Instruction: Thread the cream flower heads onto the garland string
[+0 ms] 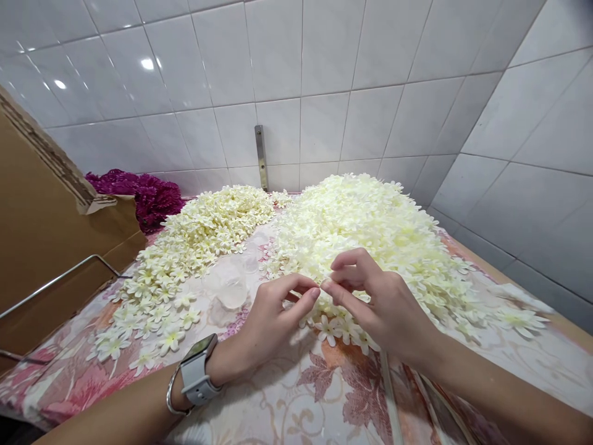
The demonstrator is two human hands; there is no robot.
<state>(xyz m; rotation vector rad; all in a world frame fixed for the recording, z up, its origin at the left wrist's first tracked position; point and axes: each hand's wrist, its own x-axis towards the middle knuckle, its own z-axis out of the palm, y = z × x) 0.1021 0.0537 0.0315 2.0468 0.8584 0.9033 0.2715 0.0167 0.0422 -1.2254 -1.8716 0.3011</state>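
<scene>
In the head view my left hand is closed, thumb and forefinger pressed together in a pinch. Facing it, my right hand also pinches, its thumb and fingertips almost meeting those of the left. Whatever lies between the fingertips is too small or hidden to make out. Both hands are above the near edge of a large heap of pale cream artificial flowers. Several loose blossoms lie just below the fingers. A smaller heap of yellowish-white flowers spreads to the left.
Clear, crumpled plastic lies between the heaps on the floral tablecloth. A cardboard box and a thin metal rod stand at left, with purple flowers behind. A metal bar leans against the tiled wall.
</scene>
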